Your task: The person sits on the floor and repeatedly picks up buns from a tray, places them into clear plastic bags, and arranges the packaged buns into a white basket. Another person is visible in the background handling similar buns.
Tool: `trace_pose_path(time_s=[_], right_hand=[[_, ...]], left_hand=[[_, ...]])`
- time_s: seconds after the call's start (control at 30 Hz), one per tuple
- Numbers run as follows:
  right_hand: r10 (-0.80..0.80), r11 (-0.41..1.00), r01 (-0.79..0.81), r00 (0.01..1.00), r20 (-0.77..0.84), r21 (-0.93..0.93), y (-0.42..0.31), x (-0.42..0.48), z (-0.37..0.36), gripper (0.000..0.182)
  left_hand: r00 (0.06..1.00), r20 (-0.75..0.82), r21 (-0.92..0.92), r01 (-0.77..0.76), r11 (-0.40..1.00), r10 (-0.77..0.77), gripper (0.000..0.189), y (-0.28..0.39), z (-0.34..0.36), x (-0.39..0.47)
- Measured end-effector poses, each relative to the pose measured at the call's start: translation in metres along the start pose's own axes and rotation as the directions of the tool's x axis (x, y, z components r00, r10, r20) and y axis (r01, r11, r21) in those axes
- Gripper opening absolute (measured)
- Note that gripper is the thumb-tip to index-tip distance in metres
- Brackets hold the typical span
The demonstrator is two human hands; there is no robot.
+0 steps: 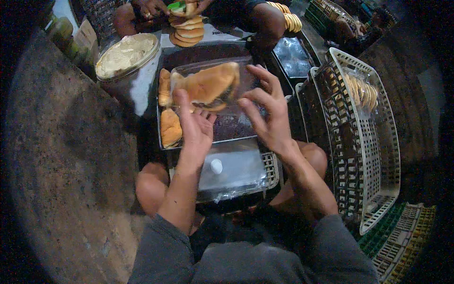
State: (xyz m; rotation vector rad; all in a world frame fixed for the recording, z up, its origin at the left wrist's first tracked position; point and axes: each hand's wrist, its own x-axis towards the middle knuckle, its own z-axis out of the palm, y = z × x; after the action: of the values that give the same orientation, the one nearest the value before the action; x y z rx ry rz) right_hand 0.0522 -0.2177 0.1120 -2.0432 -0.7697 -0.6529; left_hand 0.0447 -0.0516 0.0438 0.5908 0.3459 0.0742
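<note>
A filled bread bun in a clear plastic bag is above the dark metal tray. My left hand is at the bag's lower left, palm up, with the thumb in front; it appears to support the bagged bun. To the right, my right hand has its fingers apart and bent beside the bag, holding nothing that I can make out. More buns lie along the tray's left side. Nearer my body, a stack of clear plastic bags has a small white object on top.
A tub of pale cream stands at the upper left. White plastic crates stand at the right, with bagged buns in one. Across the tray, another person's hands are near a stack of round buns.
</note>
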Motion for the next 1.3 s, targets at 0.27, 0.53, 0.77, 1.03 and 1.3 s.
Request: trace_pose_path(time_s=[0.27,0.53,0.77,1.03,1.3], right_hand=[[0.132,0.873,0.141,0.853,0.505,-0.467,-0.030,-0.006,0.044,0.100],[0.186,0.501,0.128,0.950,0.251,-0.856,-0.025,0.033,-0.190,0.072],[0.813,0.570,-0.615,0.520,0.263,-0.546,0.111,-0.075,-0.322,0.070],[0.524,0.772,-0.283,0.790,0.318,-0.569,0.019,0.001,-0.197,0.046],[0.440,0.849,-0.450,0.892,0.102,0.278,-0.001,-0.059,-0.054,0.023]], left_hand=[[0.980,-0.196,0.488,0.059,0.871,0.044,0.061,0.000,-0.046,0.013],[0.997,0.058,0.851,-0.075,0.519,0.049,0.061,0.005,-0.033,0.000],[0.739,0.186,0.600,-0.607,-0.521,-0.647,0.047,-0.111,-0.042,-0.041],[0.644,0.073,0.811,-0.483,-0.330,-0.762,0.042,-0.096,-0.054,-0.033],[0.596,0.638,0.694,-0.720,-0.028,0.487,0.041,-0.066,-0.028,-0.035]])
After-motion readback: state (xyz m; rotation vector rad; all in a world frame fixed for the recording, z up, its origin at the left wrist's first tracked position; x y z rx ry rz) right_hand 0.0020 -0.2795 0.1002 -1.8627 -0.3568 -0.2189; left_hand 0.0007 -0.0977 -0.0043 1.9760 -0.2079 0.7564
